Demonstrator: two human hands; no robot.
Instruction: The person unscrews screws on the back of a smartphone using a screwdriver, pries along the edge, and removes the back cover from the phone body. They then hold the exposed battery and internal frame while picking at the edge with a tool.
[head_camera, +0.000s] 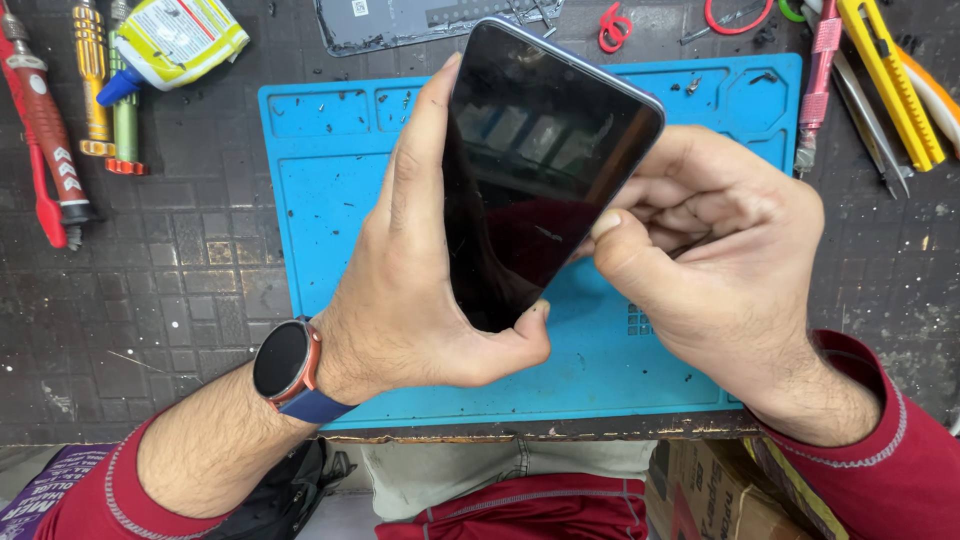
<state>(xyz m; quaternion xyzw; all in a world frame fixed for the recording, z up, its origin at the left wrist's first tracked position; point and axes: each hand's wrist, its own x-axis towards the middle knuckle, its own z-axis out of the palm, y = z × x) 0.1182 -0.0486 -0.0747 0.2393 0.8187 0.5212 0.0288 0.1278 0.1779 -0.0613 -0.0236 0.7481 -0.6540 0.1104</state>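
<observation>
Left hand (420, 270), right hand (710, 250) clasp dark phone (540, 170).

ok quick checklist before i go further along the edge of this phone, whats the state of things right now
1. Left hand has the phone steady, fingers along one long edge, thumb at the bottom corner: ok.
2. Right hand at the opposite long edge, thumb pressed against it: ok.
3. Whether a pick or other tool sits in the right hand: cannot tell, the fingers are curled over it.
4. Screen glass free of visible cracks: ok, though reflections hide part of it.
5. Blue work mat under the phone: not ok, dark specks scattered on it.
6. Screwdrivers and yellow utility knife lie away from both hands: ok.
</observation>
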